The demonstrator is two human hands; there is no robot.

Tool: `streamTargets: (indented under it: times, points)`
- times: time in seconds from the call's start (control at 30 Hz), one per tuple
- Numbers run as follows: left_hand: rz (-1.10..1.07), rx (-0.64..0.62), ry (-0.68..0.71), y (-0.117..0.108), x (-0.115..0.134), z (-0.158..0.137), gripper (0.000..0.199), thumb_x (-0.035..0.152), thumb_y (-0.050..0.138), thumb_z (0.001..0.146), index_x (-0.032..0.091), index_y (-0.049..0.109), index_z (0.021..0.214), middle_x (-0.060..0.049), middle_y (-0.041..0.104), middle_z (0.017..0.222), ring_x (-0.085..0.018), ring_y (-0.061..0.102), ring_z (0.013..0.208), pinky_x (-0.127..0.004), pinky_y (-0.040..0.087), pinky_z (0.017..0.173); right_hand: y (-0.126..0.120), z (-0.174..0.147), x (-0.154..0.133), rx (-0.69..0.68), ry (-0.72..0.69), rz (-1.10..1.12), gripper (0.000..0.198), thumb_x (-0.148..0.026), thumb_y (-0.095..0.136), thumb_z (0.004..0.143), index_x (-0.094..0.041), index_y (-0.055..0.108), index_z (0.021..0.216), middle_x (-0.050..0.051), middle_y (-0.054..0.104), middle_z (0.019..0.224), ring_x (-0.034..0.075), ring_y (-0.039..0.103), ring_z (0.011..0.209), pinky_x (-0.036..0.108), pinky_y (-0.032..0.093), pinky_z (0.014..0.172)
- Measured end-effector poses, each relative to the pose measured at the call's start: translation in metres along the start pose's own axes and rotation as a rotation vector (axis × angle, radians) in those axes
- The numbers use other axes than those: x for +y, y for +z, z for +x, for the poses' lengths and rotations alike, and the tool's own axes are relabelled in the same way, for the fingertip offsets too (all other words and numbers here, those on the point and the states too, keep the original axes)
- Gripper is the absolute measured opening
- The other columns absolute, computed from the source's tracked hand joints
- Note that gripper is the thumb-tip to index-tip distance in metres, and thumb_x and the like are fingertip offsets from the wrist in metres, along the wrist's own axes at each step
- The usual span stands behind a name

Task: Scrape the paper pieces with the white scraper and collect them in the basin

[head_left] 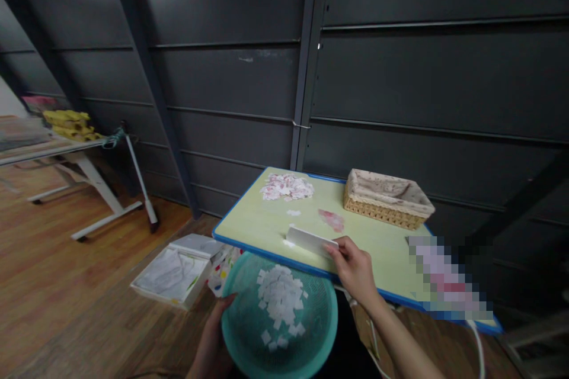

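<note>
My left hand (pixel 217 323) grips the left rim of a green plastic basin (pixel 326 340), with most of its fingers hidden behind the wall. Inside the basin lies a heap of small white square pieces (pixel 279 296). Between the thumb and fingers of my right hand (pixel 353 263) is a flat white strip (pixel 309 241), standing on its long edge on the pale yellow tabletop (pixel 249 219) near the front edge. Just beyond the strip are a few white bits (pixel 293 213) and a reddish translucent patch (pixel 331 220).
A pile of pinkish-white pieces (pixel 287 187) sits at the table's back left. A cloth-lined wicker basket (pixel 386 198) stands at the back right. On the floor to the left is an open white box (pixel 173 275). A dark panelled wall (pixel 231 77) rises behind.
</note>
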State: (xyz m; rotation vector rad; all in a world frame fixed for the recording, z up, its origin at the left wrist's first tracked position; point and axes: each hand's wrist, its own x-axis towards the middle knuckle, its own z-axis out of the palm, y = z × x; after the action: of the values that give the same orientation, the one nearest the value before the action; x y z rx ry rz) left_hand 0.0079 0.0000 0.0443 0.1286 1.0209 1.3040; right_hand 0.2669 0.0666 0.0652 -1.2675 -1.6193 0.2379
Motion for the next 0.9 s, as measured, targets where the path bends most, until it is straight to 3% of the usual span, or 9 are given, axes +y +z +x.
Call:
streamTargets:
  times: [0.17, 0.33, 0.57, 0.67, 0.77, 0.9]
  points:
    - [0.024, 0.023, -0.036, 0.001, 0.0, 0.0, 0.045, 0.017, 0.067, 0.071, 0.009, 0.059, 0.115, 0.0, 0.07, 0.049, -0.028, 0.073, 0.065, -0.045, 0.057, 0.078, -0.008, -0.011, -0.012, -0.078, 0.025, 0.092, 0.025, -0.039, 0.055, 0.087, -0.02, 0.058, 0.072, -0.003, 0.059, 0.055, 0.012, 0.053, 0.048, 0.021, 0.039, 0.047]
    - [-0.013, 0.005, -0.065, -0.006, -0.004, 0.004, 0.017, 0.023, 0.07, 0.072, 0.013, 0.065, 0.085, -0.007, 0.076, 0.062, -0.031, 0.073, 0.082, -0.044, 0.055, 0.083, -0.004, -0.005, -0.005, -0.003, 0.069, 0.124, 0.025, -0.039, 0.058, 0.086, -0.019, 0.056, 0.071, -0.003, 0.059, 0.054, 0.011, 0.052, 0.048, 0.02, 0.038, 0.045]
    - [-0.052, -0.014, -0.172, -0.011, -0.007, 0.007, 0.034, 0.029, 0.073, 0.069, 0.013, 0.065, 0.098, -0.008, 0.079, 0.074, -0.035, 0.071, 0.093, -0.049, 0.054, 0.087, -0.004, 0.032, 0.009, 0.174, 0.053, 0.097, 0.026, -0.041, 0.061, 0.082, -0.019, 0.054, 0.071, -0.001, 0.063, 0.059, 0.012, 0.057, 0.049, 0.021, 0.041, 0.046]
    - [-0.058, -0.025, -0.164, -0.008, -0.007, 0.006, 0.022, 0.027, 0.072, 0.07, 0.014, 0.066, 0.087, -0.008, 0.079, 0.07, -0.035, 0.071, 0.093, -0.049, 0.055, 0.087, -0.007, 0.027, 0.003, 0.124, 0.021, 0.103, 0.022, -0.039, 0.06, 0.084, -0.02, 0.056, 0.073, 0.0, 0.065, 0.061, 0.014, 0.06, 0.052, 0.021, 0.043, 0.047]
    - [-0.06, -0.022, -0.157, -0.006, -0.007, 0.005, 0.012, 0.027, 0.069, 0.073, 0.016, 0.066, 0.077, -0.004, 0.072, 0.051, -0.035, 0.072, 0.088, -0.049, 0.056, 0.084, -0.006, 0.009, -0.006, 0.025, -0.031, 0.079, 0.018, -0.034, 0.059, 0.086, -0.02, 0.058, 0.074, 0.0, 0.067, 0.063, 0.014, 0.063, 0.056, 0.021, 0.046, 0.053]
    - [-0.067, -0.03, -0.158, -0.007, -0.007, 0.007, 0.029, 0.025, 0.071, 0.071, 0.009, 0.066, 0.095, -0.007, 0.075, 0.058, -0.035, 0.071, 0.091, -0.046, 0.056, 0.084, -0.004, -0.018, -0.015, -0.026, -0.06, 0.087, 0.015, -0.03, 0.058, 0.087, -0.021, 0.061, 0.075, -0.002, 0.067, 0.062, 0.013, 0.063, 0.055, 0.02, 0.047, 0.054]
